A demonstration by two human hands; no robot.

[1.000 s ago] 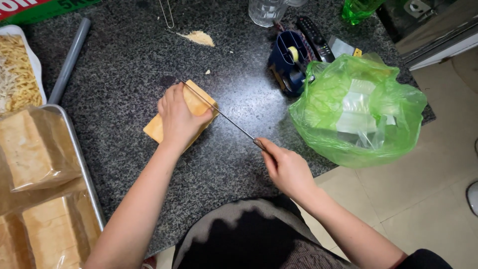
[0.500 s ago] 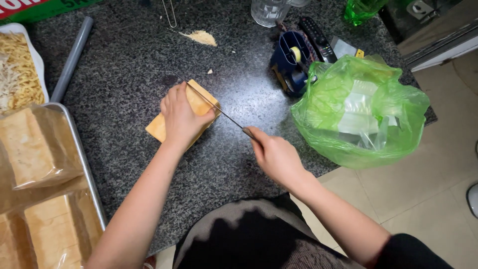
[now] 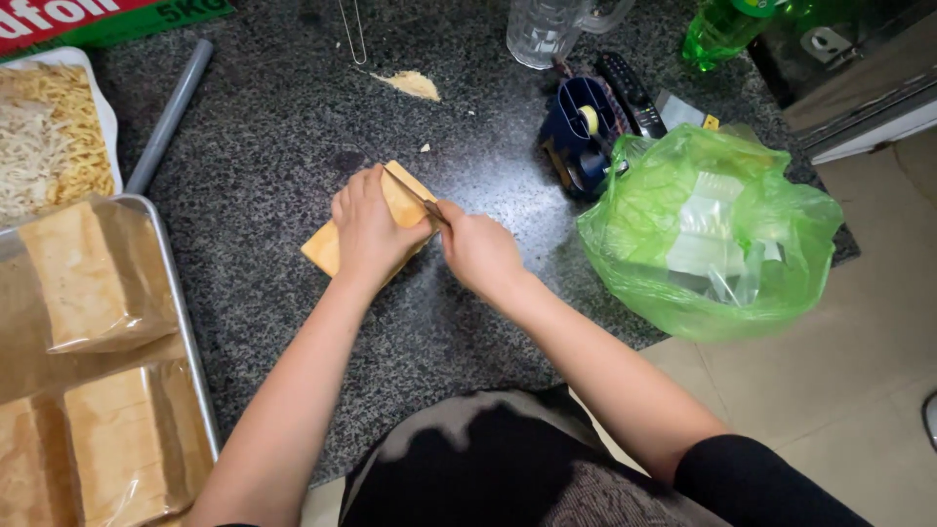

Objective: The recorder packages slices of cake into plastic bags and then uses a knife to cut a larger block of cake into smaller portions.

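Note:
A yellow-brown slab of bread [image 3: 322, 249] lies on the dark speckled granite counter [image 3: 273, 127]. My left hand [image 3: 371, 229] presses flat on top of it and covers most of it. My right hand [image 3: 478, 249] grips a thin knife [image 3: 410, 190] by its handle, right beside the slab. The blade lies across the slab's upper right part, next to my left fingers. The handle is hidden inside my fist.
A metal tray [image 3: 190, 342] with wrapped bread blocks [image 3: 88, 278] sits at left. Behind it are a white dish of shredded food [image 3: 49, 127] and a grey tube [image 3: 171, 112]. A green plastic bag [image 3: 703, 229], blue holder [image 3: 581, 137], glass mug [image 3: 547, 29] and crumb [image 3: 412, 85] lie nearby.
My right hand has slid left toward the slab, pushing the knife blade further across it. My left hand stays pressed on the bread.

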